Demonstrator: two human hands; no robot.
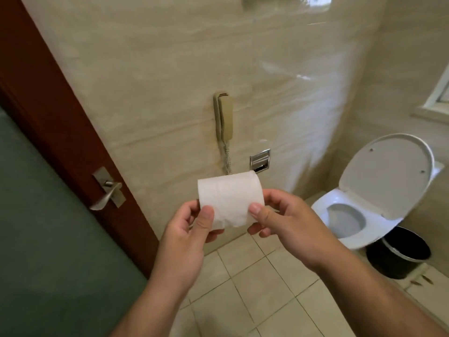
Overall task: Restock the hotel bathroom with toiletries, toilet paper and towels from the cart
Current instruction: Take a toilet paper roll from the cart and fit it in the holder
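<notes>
A white toilet paper roll [230, 198] is held sideways in front of me at chest height. My left hand [192, 229] grips its left end, thumb on the front. My right hand [279, 220] grips its right end, thumb pressed on the paper's loose edge. Just behind and above the roll, a chrome recessed toilet paper holder [260, 160] is set into the beige tiled wall; its lower part is hidden by the roll.
A beige wall phone [223, 116] with a coiled cord hangs left of the holder. A white toilet [352, 215] with its lid up stands at the right, a black bin [398, 254] beside it. A door with a lever handle [107, 193] is at the left.
</notes>
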